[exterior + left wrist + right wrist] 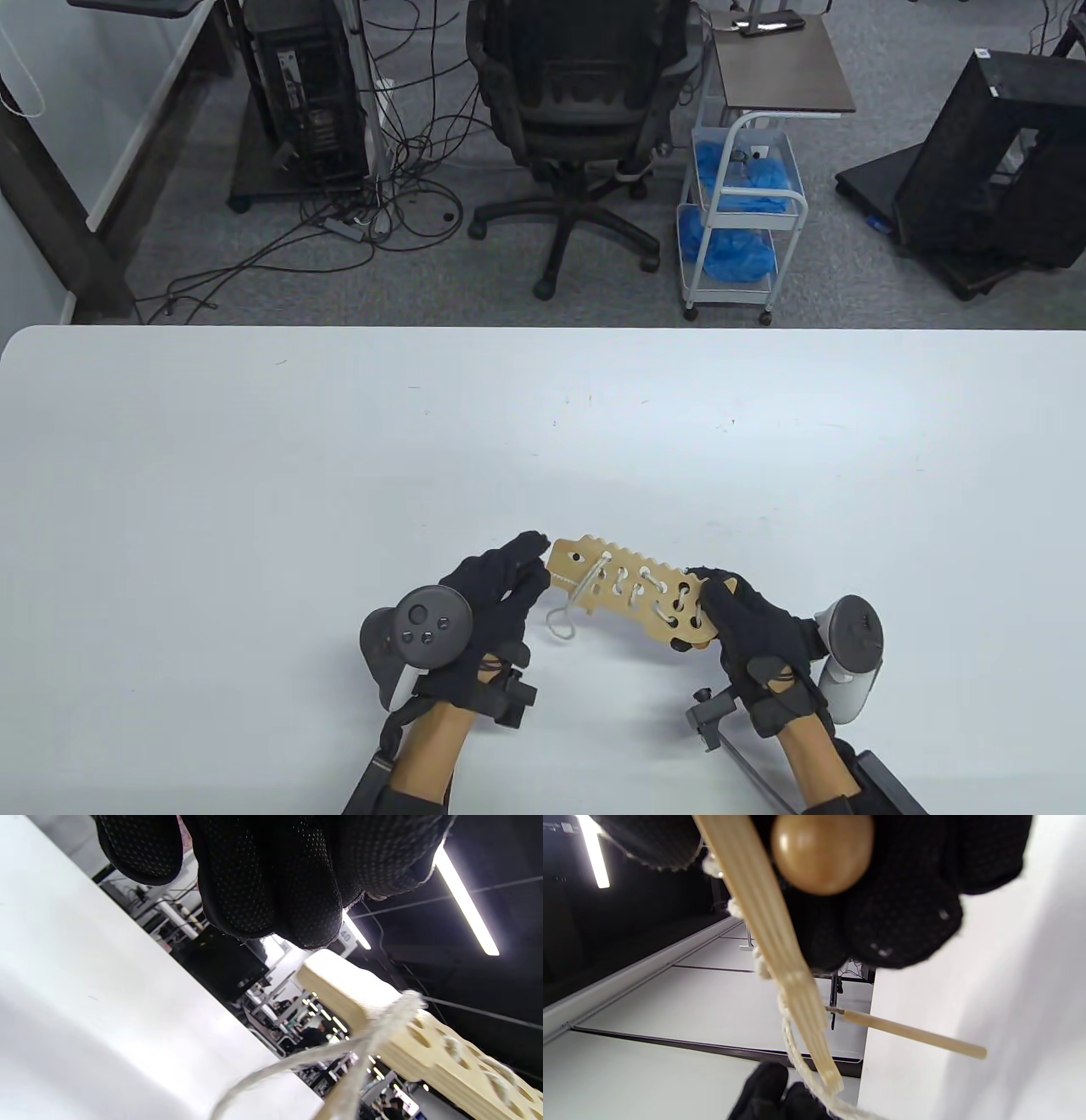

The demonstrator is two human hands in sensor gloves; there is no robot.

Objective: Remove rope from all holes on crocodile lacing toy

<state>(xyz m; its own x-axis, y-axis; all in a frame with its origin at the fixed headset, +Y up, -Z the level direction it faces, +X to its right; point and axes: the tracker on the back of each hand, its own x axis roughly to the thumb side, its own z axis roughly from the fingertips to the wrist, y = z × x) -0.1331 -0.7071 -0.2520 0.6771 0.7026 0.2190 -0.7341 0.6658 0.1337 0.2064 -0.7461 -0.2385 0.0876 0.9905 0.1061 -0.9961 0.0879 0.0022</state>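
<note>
Right hand (pixel 751 632) grips flat tan wooden crocodile lacing board (pixel 632 590); left hand (pixel 501 590) probably pinches white rope (pixel 570 618) at left end. Most holes still laced.

The table view looks down across the counter (pixel 254 475) toward the room. Both wrist views sit close, tilted upward under the fingers (pixel 271 878); all three share the toy (pixel 632 590).
</note>
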